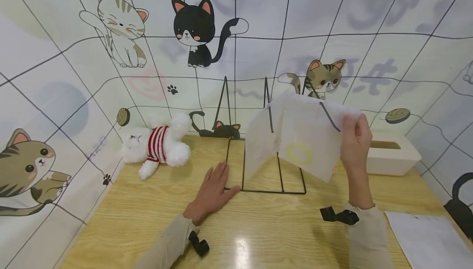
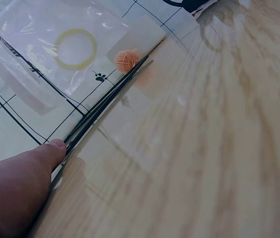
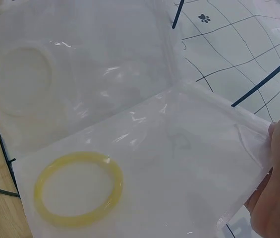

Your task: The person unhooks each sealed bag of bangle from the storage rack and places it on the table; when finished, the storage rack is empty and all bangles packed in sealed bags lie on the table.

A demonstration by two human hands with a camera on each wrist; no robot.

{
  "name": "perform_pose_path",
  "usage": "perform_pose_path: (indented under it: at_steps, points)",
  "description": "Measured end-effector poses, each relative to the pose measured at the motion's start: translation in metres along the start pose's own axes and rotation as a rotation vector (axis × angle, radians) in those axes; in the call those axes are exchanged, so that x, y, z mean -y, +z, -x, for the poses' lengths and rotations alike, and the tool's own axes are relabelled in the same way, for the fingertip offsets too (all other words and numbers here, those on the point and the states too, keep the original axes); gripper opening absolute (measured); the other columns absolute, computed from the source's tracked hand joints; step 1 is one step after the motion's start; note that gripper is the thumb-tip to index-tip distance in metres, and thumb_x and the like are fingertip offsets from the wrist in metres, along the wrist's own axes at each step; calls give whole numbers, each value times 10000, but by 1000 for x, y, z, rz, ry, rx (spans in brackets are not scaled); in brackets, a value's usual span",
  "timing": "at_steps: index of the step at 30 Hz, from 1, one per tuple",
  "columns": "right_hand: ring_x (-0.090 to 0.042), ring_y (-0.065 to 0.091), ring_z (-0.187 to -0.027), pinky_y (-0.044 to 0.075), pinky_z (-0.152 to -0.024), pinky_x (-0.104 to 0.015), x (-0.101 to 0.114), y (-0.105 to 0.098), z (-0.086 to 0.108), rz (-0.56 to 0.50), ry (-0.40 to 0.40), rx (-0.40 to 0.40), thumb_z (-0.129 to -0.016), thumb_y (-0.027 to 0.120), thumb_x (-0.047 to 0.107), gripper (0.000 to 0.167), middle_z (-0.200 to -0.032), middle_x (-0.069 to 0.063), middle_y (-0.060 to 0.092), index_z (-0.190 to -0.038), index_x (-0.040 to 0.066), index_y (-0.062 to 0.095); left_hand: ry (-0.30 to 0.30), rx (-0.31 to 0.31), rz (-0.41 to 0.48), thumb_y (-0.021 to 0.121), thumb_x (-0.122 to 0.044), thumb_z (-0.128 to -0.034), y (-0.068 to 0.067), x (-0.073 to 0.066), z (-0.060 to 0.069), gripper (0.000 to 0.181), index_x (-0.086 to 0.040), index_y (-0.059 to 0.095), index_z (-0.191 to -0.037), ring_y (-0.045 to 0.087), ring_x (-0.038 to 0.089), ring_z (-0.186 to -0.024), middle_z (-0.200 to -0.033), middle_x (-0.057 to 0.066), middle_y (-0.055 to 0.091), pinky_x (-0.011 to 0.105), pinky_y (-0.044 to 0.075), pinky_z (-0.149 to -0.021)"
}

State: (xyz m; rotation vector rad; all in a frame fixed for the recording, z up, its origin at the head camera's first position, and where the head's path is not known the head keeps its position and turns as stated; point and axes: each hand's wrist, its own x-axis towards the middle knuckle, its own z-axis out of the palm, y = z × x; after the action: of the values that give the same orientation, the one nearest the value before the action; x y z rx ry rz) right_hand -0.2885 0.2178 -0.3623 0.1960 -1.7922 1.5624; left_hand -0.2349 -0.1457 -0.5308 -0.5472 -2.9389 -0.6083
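Observation:
A black wire rack with pointed uprights stands on the wooden table against the wall. My left hand rests on the table at its front left corner, fingers extended and the thumb touching the base wire. With the right hand I pinch the upper right corner of a translucent plastic bag holding a yellow ring. Beside it hangs a second translucent panel, where a pale ring shows faintly. Rack wires pass in front of the bags; the right fingertips are partly hidden.
Left of the rack lies a white plush toy in a red-striped shirt. A white tissue box sits behind my right hand, and a white sheet at the front right. Cat drawings cover the wall.

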Motion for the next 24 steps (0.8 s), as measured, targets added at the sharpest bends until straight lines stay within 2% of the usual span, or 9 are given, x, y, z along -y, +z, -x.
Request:
perform_pose_path:
  at_steps: [8,13,19,24]
  points:
    - [-86,390,-823,289,-738,-218,1,-2,-1,-34,7,-32,-1040,520,181,138,-813,92,427,-917,216,570,8,-21,-15,434,-596,-1006,1,1,2,864,7,204,-1579,175,303,-1547,-1662,159,192,519,107,-1252]
    - [-93,411,-849,313,-755,-211,4,-3,-1,-62,9,-26,-1035,516,144,157,-836,85,447,-903,224,545,0,-11,-14,454,-588,-1001,0,-1,3,865,11,211,-1576,182,309,-1544,-1657,164,201,517,107,-1254]
    - [-84,374,-739,280,-689,-209,8,-4,-1,-111,-68,-90,-1011,535,101,205,-741,76,426,-833,196,567,2,-7,-22,446,-598,-1002,-1,-2,1,870,8,206,-1578,182,303,-1545,-1659,156,201,523,122,-1251]
    - [-98,372,-729,275,-682,-215,12,-5,0,-133,-107,-111,-999,536,85,237,-730,74,424,-811,222,582,-2,-1,-27,423,-619,-1000,0,-1,-1,882,6,198,-1580,179,297,-1546,-1662,151,195,516,119,-1253]
